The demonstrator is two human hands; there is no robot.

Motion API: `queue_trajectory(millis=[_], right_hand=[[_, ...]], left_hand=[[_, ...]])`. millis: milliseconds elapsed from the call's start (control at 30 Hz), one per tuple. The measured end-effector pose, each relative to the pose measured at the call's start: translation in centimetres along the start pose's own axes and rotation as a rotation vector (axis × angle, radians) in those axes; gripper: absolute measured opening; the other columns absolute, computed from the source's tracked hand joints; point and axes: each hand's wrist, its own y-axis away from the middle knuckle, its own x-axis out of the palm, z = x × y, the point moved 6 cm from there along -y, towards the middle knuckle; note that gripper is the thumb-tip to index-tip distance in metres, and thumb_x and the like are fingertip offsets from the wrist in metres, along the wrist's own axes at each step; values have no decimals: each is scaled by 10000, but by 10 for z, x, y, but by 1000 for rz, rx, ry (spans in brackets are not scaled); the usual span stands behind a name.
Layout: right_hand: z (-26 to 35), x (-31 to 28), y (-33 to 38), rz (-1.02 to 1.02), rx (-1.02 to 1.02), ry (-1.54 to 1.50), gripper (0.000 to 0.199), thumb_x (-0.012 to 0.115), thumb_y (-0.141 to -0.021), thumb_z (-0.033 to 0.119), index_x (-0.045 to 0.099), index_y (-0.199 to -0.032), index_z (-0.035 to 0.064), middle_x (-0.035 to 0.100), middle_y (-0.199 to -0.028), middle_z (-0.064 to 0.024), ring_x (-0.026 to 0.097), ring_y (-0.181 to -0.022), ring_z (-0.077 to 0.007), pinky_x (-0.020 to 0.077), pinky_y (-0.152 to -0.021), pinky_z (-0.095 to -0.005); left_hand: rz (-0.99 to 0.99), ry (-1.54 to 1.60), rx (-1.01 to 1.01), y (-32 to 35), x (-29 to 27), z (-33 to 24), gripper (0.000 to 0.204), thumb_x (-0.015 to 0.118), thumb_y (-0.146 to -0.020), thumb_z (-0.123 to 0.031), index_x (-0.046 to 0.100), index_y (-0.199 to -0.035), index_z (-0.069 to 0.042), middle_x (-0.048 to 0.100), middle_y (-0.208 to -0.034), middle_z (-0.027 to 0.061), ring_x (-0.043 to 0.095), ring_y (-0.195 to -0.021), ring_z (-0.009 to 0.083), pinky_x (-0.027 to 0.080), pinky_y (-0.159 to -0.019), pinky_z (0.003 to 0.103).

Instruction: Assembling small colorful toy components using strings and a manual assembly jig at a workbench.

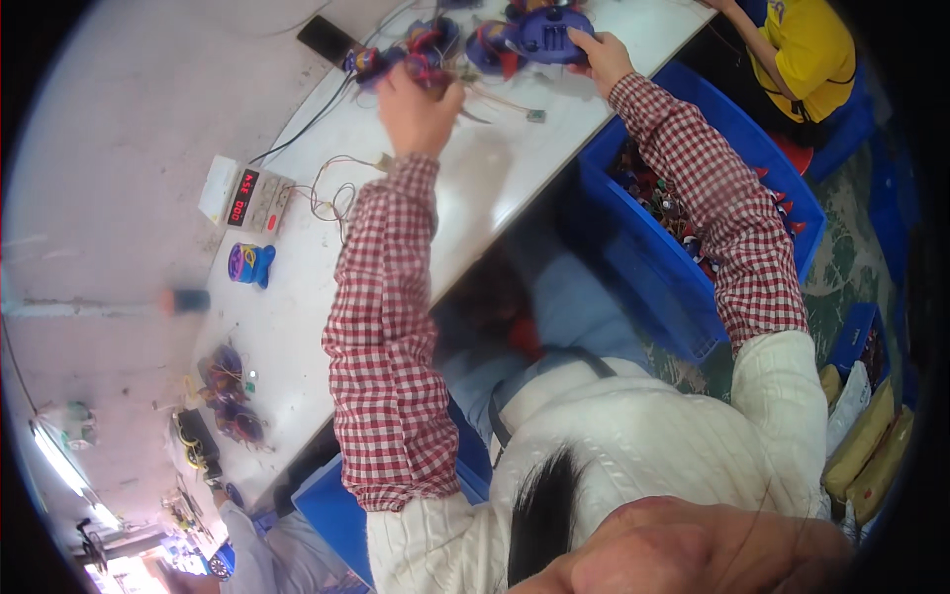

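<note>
On my feed the white table (297,307) is brightly lit, with a soft glare along the middle of its top and deep shade beneath it. Off the table's lower end I see a glowing tube lamp (61,460) and a washed-out patch of light (137,576); over its upper end the left hand (416,114) looks smeared (the right hand (604,61) reads crisper). Fisheye curvature bends the table's surroundings, and blackness rings the view.

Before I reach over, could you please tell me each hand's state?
Left hand: blurred, at the purple parts; whether it holds one cannot be told.
Right hand: closed on the edge of a purple plastic piece.
</note>
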Motion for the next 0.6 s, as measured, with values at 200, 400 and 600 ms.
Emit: queue_trajectory(millis=[200, 400, 600], right_hand=[[3, -11, -3, 6, -37, 23, 451, 659, -856, 191, 473, -1105, -135, 589, -982, -216, 630, -738, -243, 572, -571, -273], [-14, 10, 15, 121, 218, -224, 440, 658, -835, 109, 446, -1135, -133, 570, -1009, -256, 645, -803, -336, 603, -628, -340], [-1, 75, 62, 308, 414, -483, 473, 653, -831, 100, 425, -1195, -98, 564, -1065, -264, 632, -899, -388, 588, -717, -408]], left_hand=[[-133, 49, 229, 11, -22, -18, 684, 727, -707, -341, 473, -1207, 50, 502, -1080, 226, 551, -932, 304, 476, -865, 378], [305, 83, 108, -22, -40, -23, 695, 724, -705, -310, 464, -1239, 51, 518, -1073, 221, 565, -900, 292, 503, -807, 345], [434, 596, -153, 21, -61, -42, 731, 722, -704, -292, 442, -1276, 67, 549, -1063, 222, 594, -857, 273, 520, -752, 290]])
